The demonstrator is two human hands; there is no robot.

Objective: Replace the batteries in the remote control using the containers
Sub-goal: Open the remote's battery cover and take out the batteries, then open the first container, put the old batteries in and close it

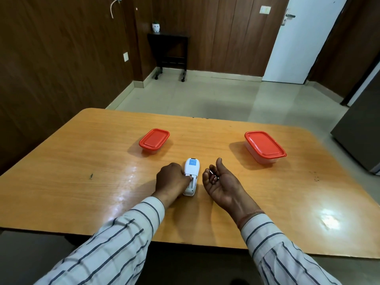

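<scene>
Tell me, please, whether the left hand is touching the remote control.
Touching. The head view shows the left hand resting on the remote control, with its fingers curled into the open battery compartment; no gap shows.

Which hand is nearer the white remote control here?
Left. The left hand holds the remote control, reaching into its open battery bay. The right hand lies palm-up just to the right of it, apart, cupping a battery.

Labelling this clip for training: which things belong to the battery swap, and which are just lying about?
Job: remote control, left hand on it, batteries in the right hand, left container, right container.
Lying about: side table, plant pot, door.
</scene>
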